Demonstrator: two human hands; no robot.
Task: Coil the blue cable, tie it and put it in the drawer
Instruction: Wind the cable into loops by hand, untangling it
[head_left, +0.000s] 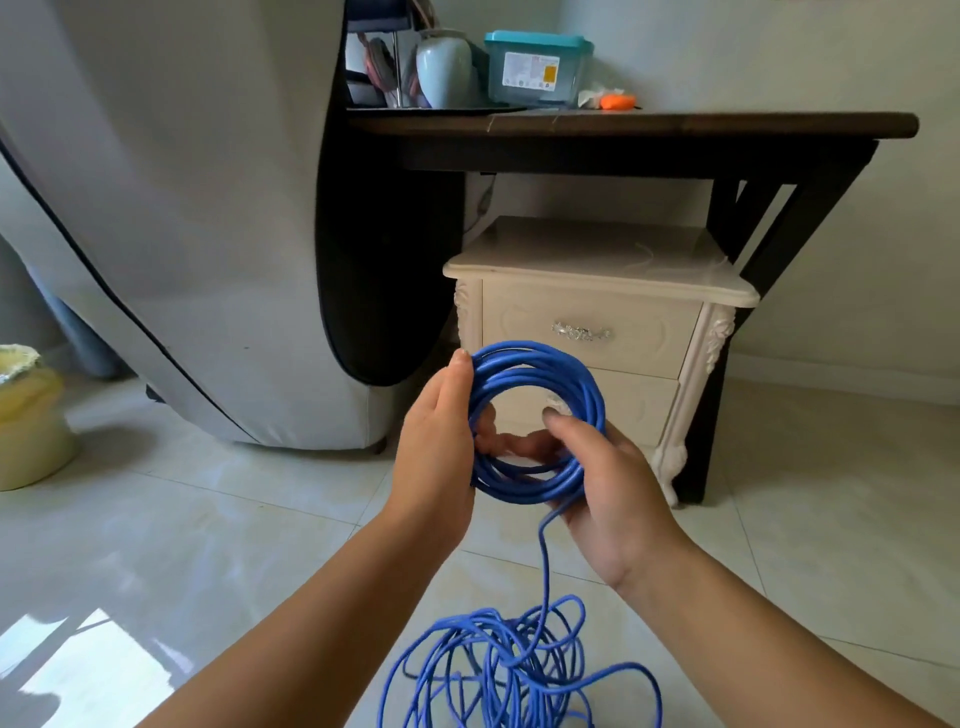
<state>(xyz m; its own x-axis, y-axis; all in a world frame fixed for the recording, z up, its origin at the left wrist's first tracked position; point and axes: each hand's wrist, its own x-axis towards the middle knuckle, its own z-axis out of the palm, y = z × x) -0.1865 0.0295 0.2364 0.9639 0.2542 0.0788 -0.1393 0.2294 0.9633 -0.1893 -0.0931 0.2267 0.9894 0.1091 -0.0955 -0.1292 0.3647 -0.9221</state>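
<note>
Loose blue cable (506, 662) lies tangled on the floor (234, 519) between our forearms, one strand rising to the coil (524, 491). Our left hand (441, 436) wraps its grip round the coil's left side; our right hand (613, 493) pinches the lower right. Tiles stretch ahead to the nightstand (597, 275), its top drawer (649, 332) closed.

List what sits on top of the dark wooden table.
On the dark wooden table: a pale ceramic vase, a clear plastic box with teal lid, and an orange object. A grey fabric cover hides its left end.
</note>
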